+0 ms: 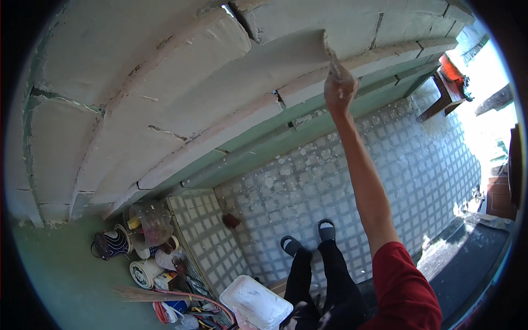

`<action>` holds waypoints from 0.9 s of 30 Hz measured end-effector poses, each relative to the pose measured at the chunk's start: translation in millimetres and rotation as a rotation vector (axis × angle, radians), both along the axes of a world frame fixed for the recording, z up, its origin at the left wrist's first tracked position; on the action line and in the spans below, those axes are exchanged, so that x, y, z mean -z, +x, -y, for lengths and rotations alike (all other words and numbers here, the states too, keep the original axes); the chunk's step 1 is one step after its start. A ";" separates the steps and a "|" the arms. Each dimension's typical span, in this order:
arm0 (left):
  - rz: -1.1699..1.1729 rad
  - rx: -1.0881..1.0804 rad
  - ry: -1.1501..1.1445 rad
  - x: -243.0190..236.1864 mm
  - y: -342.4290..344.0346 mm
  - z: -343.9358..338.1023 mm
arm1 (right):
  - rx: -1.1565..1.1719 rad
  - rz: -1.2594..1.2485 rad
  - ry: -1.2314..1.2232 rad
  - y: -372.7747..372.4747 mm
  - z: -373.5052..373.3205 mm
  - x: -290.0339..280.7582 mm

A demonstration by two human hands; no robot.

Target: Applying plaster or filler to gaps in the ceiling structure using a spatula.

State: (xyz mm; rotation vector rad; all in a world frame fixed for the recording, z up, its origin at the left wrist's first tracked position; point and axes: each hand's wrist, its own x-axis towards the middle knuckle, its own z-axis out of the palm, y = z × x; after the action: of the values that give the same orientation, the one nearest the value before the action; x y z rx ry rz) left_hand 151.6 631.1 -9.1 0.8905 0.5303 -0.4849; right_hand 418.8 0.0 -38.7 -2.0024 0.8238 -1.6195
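Observation:
My right hand (341, 87) is raised at the end of my outstretched arm, fingers closed on a putty-smeared scraper (330, 49) at the pale stepped wall surface (181, 110). A smoother, darker band runs across the surface left of the scraper; cracks and gaps show along the blocks' joints. At the lower edge, in front of my legs, is a white plastic tray (253, 300) smeared with pale compound. I cannot make out my left hand or what supports the tray.
Buckets (144, 273), bags, hoses and a straw broom (132, 294) crowd the lower left beside a tiled ledge (192, 228). My sandalled feet stand on a tiled floor (275, 192). A small table (440, 96) bearing an orange container is at upper right, near a bright opening. A dark mat (462, 275) lies lower right.

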 end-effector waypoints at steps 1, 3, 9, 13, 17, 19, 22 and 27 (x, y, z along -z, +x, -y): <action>-0.005 0.001 0.010 0.6 -1.5 3.7 | -0.142 -0.041 0.004 0.8 -9.9 -1.1; -0.014 0.004 0.030 1.3 -3.8 11.1 | -0.379 0.185 -0.234 14.5 -26.3 10.2; -0.013 -0.007 0.094 0.3 1.6 29.5 | -0.205 0.327 0.073 8.2 -8.1 -6.2; -0.020 -0.024 0.113 -2.8 1.0 54.0 | 0.034 0.064 0.100 2.6 22.0 -13.5; -0.007 -0.018 0.135 -13.4 4.2 73.0 | -0.188 0.043 -0.102 1.3 -10.8 -0.7; 0.008 -0.024 0.152 -26.2 3.3 75.1 | -0.457 0.017 -0.274 -7.8 -31.2 -12.1; 0.058 -0.080 0.175 -59.3 8.9 78.4 | -0.639 0.010 -0.156 -31.9 -66.8 -28.6; -0.085 -0.197 0.256 -135.3 10.0 98.1 | -0.635 0.153 0.874 -177.7 -176.6 -51.2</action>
State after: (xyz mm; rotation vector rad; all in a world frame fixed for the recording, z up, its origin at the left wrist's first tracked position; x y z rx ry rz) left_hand 161.6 533.0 126.2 1.0524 0.7620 -0.2790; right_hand 241.1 176.6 12.5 -1.2889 0.5899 -0.8142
